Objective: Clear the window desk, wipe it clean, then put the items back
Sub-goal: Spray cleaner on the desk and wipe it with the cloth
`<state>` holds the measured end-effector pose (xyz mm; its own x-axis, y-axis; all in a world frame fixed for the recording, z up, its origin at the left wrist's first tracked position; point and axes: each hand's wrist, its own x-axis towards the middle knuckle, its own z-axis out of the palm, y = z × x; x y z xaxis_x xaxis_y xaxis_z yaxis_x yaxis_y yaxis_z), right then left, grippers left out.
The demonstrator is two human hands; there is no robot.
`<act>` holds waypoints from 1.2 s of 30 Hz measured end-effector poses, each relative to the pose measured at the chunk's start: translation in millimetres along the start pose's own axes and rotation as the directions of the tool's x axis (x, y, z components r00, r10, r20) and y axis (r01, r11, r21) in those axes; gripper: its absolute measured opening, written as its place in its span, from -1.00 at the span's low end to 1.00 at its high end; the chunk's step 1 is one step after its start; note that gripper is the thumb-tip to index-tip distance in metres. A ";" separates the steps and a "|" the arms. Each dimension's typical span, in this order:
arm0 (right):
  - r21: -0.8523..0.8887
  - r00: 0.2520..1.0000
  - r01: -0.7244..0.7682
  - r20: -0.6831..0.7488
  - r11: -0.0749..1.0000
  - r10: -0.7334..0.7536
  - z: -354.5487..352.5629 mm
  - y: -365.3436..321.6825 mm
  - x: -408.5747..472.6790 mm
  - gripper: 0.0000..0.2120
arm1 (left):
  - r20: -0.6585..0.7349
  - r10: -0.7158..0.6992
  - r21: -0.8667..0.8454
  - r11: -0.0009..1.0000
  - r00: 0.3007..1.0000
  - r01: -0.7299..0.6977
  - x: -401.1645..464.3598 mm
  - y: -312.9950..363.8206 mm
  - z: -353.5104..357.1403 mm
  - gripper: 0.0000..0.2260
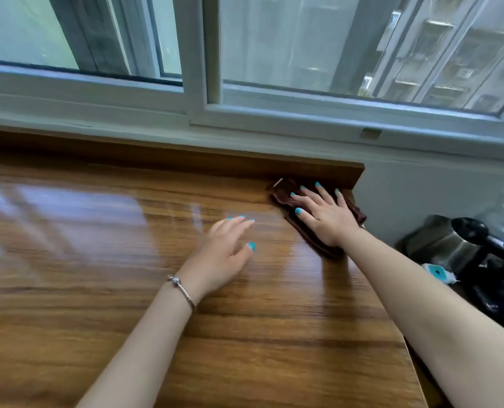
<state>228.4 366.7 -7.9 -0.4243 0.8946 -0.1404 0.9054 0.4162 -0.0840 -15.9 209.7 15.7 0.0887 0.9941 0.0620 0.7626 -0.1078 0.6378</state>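
Note:
The glossy wooden desk (97, 275) runs under the window, bare of items in view. A dark brown cloth (286, 194) lies flat in its far right corner against the raised back ledge (186, 160). My right hand (324, 216) presses flat on the cloth with fingers spread, covering most of it. My left hand (224, 254) rests on the desk surface a little to the left, fingers apart, holding nothing. A thin bracelet circles the left wrist.
The white window frame (197, 92) stands right behind the ledge. Off the desk's right edge, lower down, sit a steel kettle with a black handle (457, 245) and a small white and teal packet (437, 272). A grey wall fills the gap beside them.

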 end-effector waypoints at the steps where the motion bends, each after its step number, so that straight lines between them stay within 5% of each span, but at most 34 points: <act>1: -0.001 1.000 -0.003 -0.012 1.000 0.003 -1.4 0.7 5.8 -0.52 | 0.007 0.008 0.027 1.000 1.000 -0.009 6.7 -4.6 -0.8 -0.55; 4: 0.042 0.999 0.041 -0.023 0.998 -0.040 2.9 -8.1 -10.0 -0.51 | 0.050 0.022 0.133 0.991 0.999 -0.029 19.2 -18.6 -4.6 -0.53; 11: 0.020 0.976 0.216 0.018 0.976 -0.216 17.0 -37.8 -66.2 -0.54 | 0.027 -0.030 0.060 0.998 0.999 0.028 53.1 -21.2 -20.3 -0.54; 19: 0.020 1.000 -0.009 -0.011 1.000 0.009 -2.4 -45.6 44.6 -0.54 | 0.040 -0.031 0.274 0.961 0.999 0.019 73.9 -7.6 4.7 -0.53; 26: 0.085 0.996 -0.018 -0.086 0.996 0.026 24.1 -24.8 -64.0 -0.49 | 0.079 0.034 0.116 0.992 0.996 -0.043 104.4 21.3 31.8 -0.83; 32: 0.095 0.962 -0.247 -0.094 0.964 0.256 14.9 11.2 -33.1 -0.50 | 0.175 0.074 0.155 0.983 0.982 -0.102 108.4 28.0 36.1 -0.71; 36: 0.146 0.940 -0.322 -0.072 0.936 0.334 6.1 37.9 13.3 -0.54 | 0.096 0.079 0.297 0.949 0.992 -0.104 89.9 12.1 34.3 -0.58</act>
<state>257.0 393.4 -19.0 -0.0947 0.9916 -0.0886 0.9810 0.0778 -0.1777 23.3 297.5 2.7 0.2095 0.9771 0.0380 0.9048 -0.2085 0.3713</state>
